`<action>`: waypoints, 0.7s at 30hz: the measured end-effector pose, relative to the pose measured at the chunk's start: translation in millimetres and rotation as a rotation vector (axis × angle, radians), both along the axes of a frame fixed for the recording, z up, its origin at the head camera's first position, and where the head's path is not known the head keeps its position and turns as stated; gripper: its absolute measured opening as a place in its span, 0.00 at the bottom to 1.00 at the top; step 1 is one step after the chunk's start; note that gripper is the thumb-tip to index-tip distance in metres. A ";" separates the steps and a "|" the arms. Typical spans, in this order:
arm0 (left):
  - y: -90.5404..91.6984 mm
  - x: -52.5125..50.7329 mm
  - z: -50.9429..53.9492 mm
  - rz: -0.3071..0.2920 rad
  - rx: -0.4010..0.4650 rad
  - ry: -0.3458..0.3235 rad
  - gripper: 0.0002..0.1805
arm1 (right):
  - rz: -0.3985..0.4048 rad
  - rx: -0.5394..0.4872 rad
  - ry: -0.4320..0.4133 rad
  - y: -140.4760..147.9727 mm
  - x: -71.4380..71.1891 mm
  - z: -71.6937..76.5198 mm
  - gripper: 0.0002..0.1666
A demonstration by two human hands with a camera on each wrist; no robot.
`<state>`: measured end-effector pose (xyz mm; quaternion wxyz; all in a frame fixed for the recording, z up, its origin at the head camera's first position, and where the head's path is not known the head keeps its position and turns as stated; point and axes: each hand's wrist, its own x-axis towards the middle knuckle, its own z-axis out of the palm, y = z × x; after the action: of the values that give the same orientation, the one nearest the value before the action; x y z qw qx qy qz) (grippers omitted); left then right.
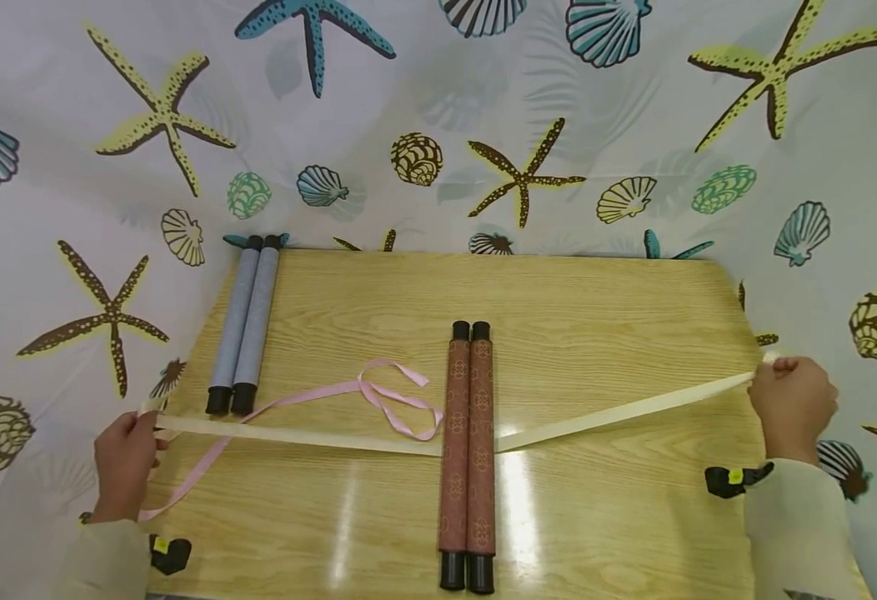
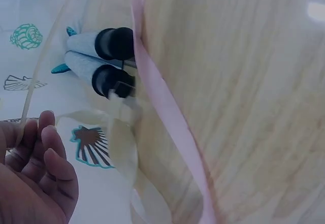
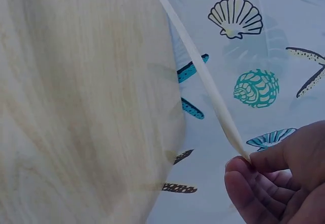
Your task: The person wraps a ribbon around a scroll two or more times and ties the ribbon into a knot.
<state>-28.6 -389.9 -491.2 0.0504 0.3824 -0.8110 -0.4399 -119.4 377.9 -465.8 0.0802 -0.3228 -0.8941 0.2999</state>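
A cream ribbon (image 1: 296, 436) stretches across the table between both hands and dips in the middle. It passes beneath a pair of red-brown patterned scroll rolls (image 1: 481, 467) with black ends, which hide that stretch. At the left, my left hand (image 1: 125, 458) pinches one part of the ribbon between thumb and finger; a loose tail (image 2: 124, 153) hangs beside it in the left wrist view. My right hand (image 1: 793, 404) pinches the other end beyond the table's right edge, raised higher; the right wrist view shows thumb and fingertip on the ribbon (image 3: 210, 87).
Two grey-blue rolls (image 1: 247, 321) with black ends lie at the table's back left. A pink ribbon (image 1: 299, 397) lies looped left of the red-brown rolls and runs beneath the cream one. Shell-and-starfish cloth (image 1: 438, 92) surrounds the wooden table (image 1: 618, 500).
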 end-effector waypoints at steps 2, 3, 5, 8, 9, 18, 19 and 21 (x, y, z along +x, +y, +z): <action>1.0 -3.9 3.4 -0.001 0.011 0.009 0.21 | 0.000 -0.008 0.021 0.7 -7.3 9.6 0.24; 1.3 -6.3 5.5 -0.004 0.018 0.014 0.20 | 0.000 -0.017 0.036 1.0 -10.6 14.0 0.25; 3.1 -11.4 9.8 -0.015 0.022 0.015 0.19 | -0.003 -0.030 0.059 2.1 -16.2 23.1 0.24; 7.4 -20.2 15.6 -0.045 0.021 0.014 0.19 | -0.018 -0.032 0.077 3.1 -23.1 34.9 0.24; 9.4 -23.0 17.3 -0.060 0.027 0.013 0.19 | -0.024 -0.029 0.087 2.8 -25.1 38.2 0.24; 30.3 -43.9 31.3 -0.089 0.366 0.166 0.10 | -0.103 0.082 0.166 -2.6 -39.9 67.1 0.24; 31.5 -45.2 33.1 -0.088 0.388 0.173 0.10 | -0.117 0.085 0.167 -2.4 -41.3 70.7 0.24; 33.4 -47.3 36.9 -0.099 0.397 0.176 0.11 | -0.150 0.075 0.185 -3.4 -44.2 78.2 0.24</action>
<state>-75.9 -356.5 -454.3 0.0233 0.3046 -0.7188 -0.6245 -163.6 374.5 -387.6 0.1966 -0.3565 -0.8668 0.2880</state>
